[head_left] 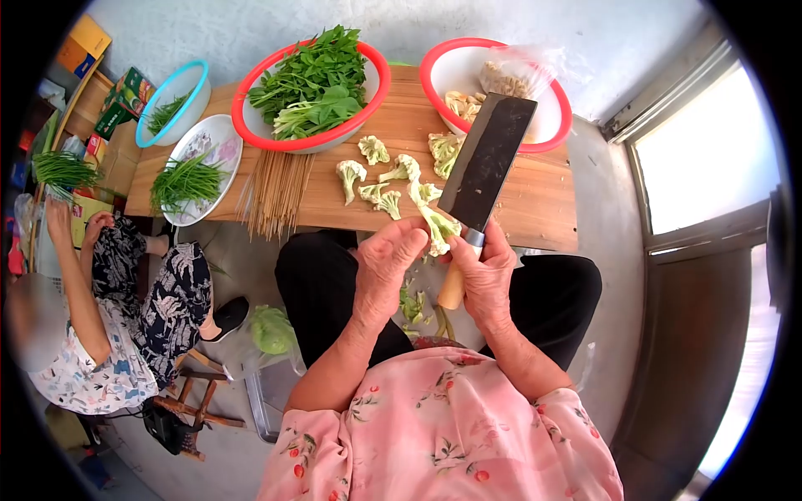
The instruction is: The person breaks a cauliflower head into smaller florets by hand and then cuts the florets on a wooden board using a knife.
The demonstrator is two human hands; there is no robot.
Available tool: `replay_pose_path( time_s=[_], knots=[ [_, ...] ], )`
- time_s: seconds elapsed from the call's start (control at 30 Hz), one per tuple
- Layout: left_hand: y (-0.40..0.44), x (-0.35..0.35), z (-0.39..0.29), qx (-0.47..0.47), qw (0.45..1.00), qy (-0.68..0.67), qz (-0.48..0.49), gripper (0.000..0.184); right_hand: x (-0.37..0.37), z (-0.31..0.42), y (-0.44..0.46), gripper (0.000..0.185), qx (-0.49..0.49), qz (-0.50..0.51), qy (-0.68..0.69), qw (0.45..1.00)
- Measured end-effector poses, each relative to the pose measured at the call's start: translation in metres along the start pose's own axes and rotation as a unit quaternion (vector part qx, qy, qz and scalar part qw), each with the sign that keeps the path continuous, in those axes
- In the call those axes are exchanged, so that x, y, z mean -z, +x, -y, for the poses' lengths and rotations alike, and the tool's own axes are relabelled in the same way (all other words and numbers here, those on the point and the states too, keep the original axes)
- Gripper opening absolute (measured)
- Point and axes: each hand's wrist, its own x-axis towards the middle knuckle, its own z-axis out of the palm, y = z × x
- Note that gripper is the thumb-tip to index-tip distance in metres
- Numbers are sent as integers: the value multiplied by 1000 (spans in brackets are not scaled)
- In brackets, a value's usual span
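Observation:
My right hand (484,271) is wrapped round the wooden handle of a cleaver (490,159), its broad dark blade tilted up over the table. Between the fingers of my left hand (387,259) is a cauliflower floret (438,225), held close to the blade; my right thumb and fingertips also seem to touch it. Just beyond my hands, several cut cauliflower pieces (351,177) lie on the wooden table (535,196). A larger piece of cauliflower (444,150) lies partly behind the blade.
A red-rimmed bowl of leafy greens (313,92) and another red-rimmed bowl (551,125) stand at the back. Wooden skewers (280,188) lie left of the cauliflower, near a plate of chives (188,179). A co-worker (92,351) sits at left holding chives. A bagged cabbage (273,330) sits below.

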Motion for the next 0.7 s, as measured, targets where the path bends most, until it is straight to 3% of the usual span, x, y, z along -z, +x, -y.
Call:
replay_pose_path(
  time_s=[0.1, 0.2, 0.37, 0.63, 0.7],
  knots=[
    [-11, -12, -8, -3, 995, 103, 0, 35, -1, -8, -1, 40, 35, 3, -31, 999],
    [-13, -18, 4, -73, 993, 66, -66, 34, -4, -16, 2, 41, 43, 8, -38, 998],
    [-12, -8, 3, -61, 990, 113, -67, 30, -7, -15, 4, 45, 13, 35, -54, 998],
    [-1, 12, 8, -18, 998, -50, -36, 36, -8, -10, 2, 42, 12, 56, -98, 994],
    [1, 14, 4, 6, 997, -80, -19, 39, -7, -10, 3, 54, -4, 62, -81, 995]
  ],
)
